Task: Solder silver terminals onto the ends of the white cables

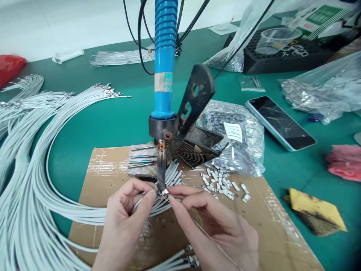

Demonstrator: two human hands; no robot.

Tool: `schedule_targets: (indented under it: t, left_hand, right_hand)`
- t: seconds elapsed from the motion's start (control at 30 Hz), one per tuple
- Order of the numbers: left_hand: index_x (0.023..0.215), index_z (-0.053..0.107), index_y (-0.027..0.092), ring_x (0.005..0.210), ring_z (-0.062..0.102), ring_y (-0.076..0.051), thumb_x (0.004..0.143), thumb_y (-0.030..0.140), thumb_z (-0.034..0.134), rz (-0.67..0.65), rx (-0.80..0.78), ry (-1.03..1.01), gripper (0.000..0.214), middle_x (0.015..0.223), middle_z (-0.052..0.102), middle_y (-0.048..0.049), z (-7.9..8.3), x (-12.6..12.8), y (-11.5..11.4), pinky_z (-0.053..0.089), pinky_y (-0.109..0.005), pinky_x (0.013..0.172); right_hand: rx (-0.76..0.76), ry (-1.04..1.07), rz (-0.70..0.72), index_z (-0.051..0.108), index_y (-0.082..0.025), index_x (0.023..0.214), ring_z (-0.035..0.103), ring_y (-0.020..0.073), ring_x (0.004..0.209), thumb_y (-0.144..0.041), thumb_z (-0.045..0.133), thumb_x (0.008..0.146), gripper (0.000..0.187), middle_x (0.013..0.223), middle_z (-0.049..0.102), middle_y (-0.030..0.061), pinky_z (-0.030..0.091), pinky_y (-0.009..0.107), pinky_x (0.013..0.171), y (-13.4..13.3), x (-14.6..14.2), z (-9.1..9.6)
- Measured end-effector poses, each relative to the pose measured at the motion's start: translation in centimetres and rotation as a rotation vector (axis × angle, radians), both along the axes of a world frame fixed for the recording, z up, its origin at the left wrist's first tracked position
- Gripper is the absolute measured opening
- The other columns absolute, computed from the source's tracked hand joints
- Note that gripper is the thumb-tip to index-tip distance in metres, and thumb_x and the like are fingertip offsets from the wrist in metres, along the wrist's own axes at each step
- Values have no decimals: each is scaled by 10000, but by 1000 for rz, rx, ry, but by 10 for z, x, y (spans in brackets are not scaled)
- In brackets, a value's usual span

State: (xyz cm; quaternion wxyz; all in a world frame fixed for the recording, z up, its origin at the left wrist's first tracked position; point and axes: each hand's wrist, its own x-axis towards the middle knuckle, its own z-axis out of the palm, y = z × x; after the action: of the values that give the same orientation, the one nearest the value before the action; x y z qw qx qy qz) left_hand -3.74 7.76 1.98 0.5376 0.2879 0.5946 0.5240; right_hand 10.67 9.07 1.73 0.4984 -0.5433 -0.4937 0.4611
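A blue-handled soldering iron [164, 90] hangs upright in a black metal bracket, its dark tip pointing down between my hands. Just under the tip is a small shiny metal terminal [164, 192]. My left hand [126, 216] is closed in a pinch on the end of a white cable at that terminal, though the fingertips partly cover it. My right hand [217, 222] pinches a thin solder wire [207, 233], which runs from the terminal down across the palm. Behind the fingers lies a bundle of white cables [160, 206].
Thick bundles of white cables [31, 195] fill the left side. Loose metal terminals [221, 184] lie on the cardboard sheet [254, 218]. A bag of parts [234, 150], a phone [282, 122] and a yellow sponge [317, 209] are to the right.
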Motion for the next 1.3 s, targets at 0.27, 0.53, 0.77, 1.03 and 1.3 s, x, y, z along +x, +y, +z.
schedule_targets:
  t: [0.27,0.53,0.77,1.03,1.3]
  left_hand:
    - [777,729,188,692,607,-109,877,273,785,1,6,13,143,762,731,7,0,-1,-1,474,-158,659]
    - [767,731,190,689,606,-107,870,248,783,15,9,31,129,750,731,6,-1,0,0,473,-148,653]
    - [764,729,181,675,602,-97,866,234,786,19,18,38,128,738,732,7,-1,1,0,470,-135,637]
    - [732,712,177,708,655,-106,857,209,779,9,3,68,145,788,757,-12,2,1,3,498,-139,664]
    - [722,711,188,700,664,-101,845,190,775,25,24,73,138,768,745,6,3,2,3,509,-133,669]
  right_hand:
    - [30,-6,9,681,-227,645,771,181,756,-182,765,830,208,871,819,34,604,230,688,1,0,0]
    - [38,-31,36,682,-232,657,783,172,774,-183,754,840,202,888,824,22,608,219,709,1,2,-2]
    - [29,-12,18,690,-224,646,784,174,750,-197,764,832,202,877,823,32,603,210,658,1,1,-4]
    - [8,-8,-4,699,-232,648,782,183,785,-186,769,832,202,898,823,28,599,226,715,1,0,0]
    - [43,-23,21,697,-238,669,788,184,808,-179,761,838,191,901,823,21,607,236,763,1,2,-4]
